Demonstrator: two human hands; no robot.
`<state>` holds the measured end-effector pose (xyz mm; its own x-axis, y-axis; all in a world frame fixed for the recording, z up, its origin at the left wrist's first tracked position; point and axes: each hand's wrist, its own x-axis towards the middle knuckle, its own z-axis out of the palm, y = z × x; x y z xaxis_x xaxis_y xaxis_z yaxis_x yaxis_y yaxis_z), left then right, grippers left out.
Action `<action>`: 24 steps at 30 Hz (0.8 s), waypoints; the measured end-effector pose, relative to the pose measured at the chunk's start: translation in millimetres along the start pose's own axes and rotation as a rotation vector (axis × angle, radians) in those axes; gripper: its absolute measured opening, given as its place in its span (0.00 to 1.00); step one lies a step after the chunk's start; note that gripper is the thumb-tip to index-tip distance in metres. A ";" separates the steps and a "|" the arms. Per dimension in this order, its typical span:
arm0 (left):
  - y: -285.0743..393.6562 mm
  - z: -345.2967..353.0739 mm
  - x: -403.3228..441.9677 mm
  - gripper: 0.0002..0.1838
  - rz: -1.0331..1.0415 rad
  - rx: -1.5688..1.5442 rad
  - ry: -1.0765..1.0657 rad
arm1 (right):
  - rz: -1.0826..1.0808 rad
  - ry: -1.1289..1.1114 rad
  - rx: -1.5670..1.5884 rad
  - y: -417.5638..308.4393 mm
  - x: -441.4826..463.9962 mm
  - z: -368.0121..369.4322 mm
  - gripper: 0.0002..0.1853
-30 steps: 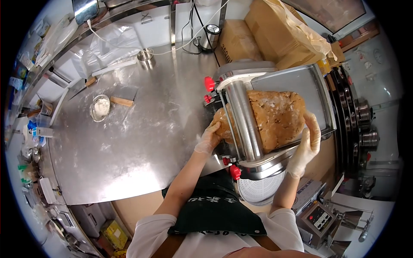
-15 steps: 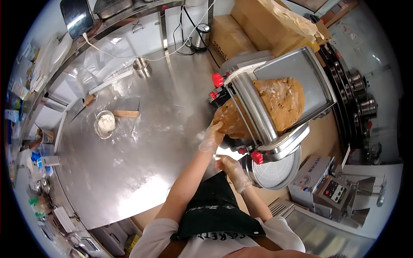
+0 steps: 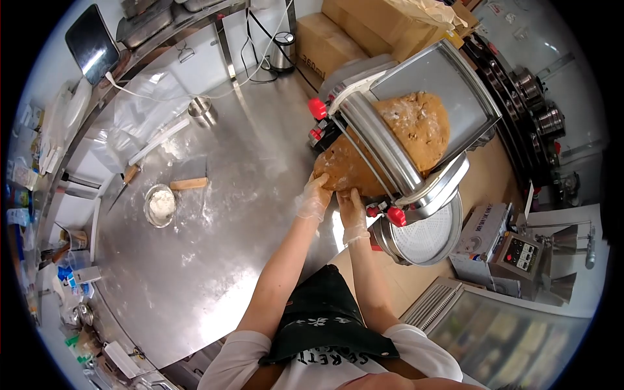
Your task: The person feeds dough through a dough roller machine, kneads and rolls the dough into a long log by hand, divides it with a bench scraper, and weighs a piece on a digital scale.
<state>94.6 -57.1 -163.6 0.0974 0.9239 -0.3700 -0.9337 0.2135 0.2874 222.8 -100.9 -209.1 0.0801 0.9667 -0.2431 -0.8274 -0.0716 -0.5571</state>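
A brown sheet of dough (image 3: 416, 127), dusted with flour, runs between the steel rollers of a dough sheeter (image 3: 383, 143). Part of it lies on the machine's upper tray, and the rest comes out on the near left side. My left hand (image 3: 315, 197), in a clear plastic glove, grips the lower left edge of the dough with the thumb on top and the other fingers mostly hidden. Also gloved, my right hand (image 3: 352, 211) holds the near edge of the dough beside the machine's red knobs (image 3: 396, 216); its fingertips are partly hidden.
On the steel table (image 3: 214, 260) are a bowl of flour (image 3: 160, 205), a wooden-handled scraper (image 3: 188, 184), a knife (image 3: 130, 174) and a metal cup (image 3: 202, 112). A round perforated pan (image 3: 426, 237) stands below the sheeter. Cardboard boxes (image 3: 328, 52) are stacked behind it.
My right hand has moved up from beside the apron to the dough's near edge. My left hand keeps its hold on the dough. The view has shifted slightly.
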 end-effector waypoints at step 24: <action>9.5 -58.2 -10.4 0.25 0.052 0.053 -0.010 | 0.209 0.130 0.046 29.7 -2.1 12.2 0.30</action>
<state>64.6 -83.1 -208.4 0.0532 0.9371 -0.3450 -0.9182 0.1816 0.3519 191.3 -102.1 -215.4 -0.0269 0.8923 -0.4507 -0.8579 -0.2521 -0.4478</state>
